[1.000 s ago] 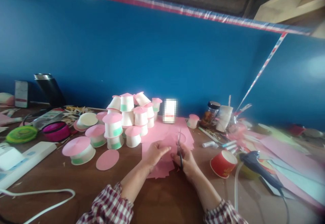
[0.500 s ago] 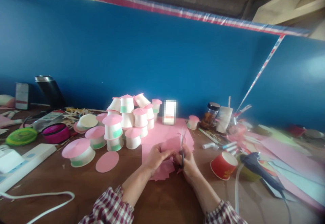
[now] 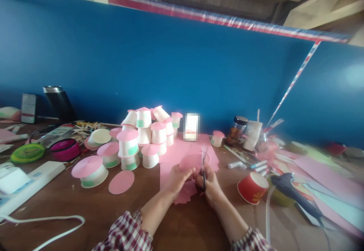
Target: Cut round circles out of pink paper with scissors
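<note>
My left hand (image 3: 179, 177) pinches the near edge of a round piece of pink paper (image 3: 191, 161). My right hand (image 3: 211, 182) is closed round a pair of dark-handled scissors (image 3: 203, 167), its blades pointing away from me beside the paper. The two hands are close together, above pink paper sheets (image 3: 170, 148) on the table. A loose pink disc (image 3: 121, 182) lies flat to the left. Beyond it stand several white paper cups (image 3: 127, 148) with pink cone-shaped tops and green patches, some of them stacked.
On the right are a red paper cup (image 3: 253, 187), a glue gun (image 3: 295, 194), markers (image 3: 260, 165) and a dark-lidded jar (image 3: 237, 129). A white power strip (image 3: 42, 177), a magenta round case (image 3: 65, 149) and a black flask (image 3: 59, 103) stand left. A blue partition (image 3: 182, 61) rises behind the table.
The pink paper between my hands has turned and now shows a rounder, flatter outline. Both hands stay in nearly the same place, with the scissors still in the right one.
</note>
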A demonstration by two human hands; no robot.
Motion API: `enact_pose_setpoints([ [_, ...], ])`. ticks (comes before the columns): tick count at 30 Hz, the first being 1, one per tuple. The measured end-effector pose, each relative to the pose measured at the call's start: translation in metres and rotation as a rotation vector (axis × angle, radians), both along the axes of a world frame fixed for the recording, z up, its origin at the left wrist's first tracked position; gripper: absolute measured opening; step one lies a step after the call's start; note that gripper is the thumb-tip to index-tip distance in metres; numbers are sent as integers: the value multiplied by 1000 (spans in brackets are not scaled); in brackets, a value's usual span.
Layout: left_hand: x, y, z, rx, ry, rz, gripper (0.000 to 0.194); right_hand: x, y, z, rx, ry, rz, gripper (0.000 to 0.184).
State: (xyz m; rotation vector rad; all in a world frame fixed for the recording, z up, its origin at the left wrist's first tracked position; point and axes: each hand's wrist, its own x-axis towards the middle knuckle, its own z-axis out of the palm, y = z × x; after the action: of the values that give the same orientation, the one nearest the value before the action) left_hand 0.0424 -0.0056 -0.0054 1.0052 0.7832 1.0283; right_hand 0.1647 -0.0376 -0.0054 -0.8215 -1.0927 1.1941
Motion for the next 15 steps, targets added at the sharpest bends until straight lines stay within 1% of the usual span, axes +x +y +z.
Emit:
enact_pose_setpoints([
  [7,2,-3,2,-24,-77,14,33,-1,-1,3,-12,-7,-1,54],
  [10,1,-4,3,-47,-83,38,33,-2,-1,5,-9,-19,0,55],
  [15,1,-4,2,-39,-105,32,30,-2,0,4,-14,-12,-8,56],
])
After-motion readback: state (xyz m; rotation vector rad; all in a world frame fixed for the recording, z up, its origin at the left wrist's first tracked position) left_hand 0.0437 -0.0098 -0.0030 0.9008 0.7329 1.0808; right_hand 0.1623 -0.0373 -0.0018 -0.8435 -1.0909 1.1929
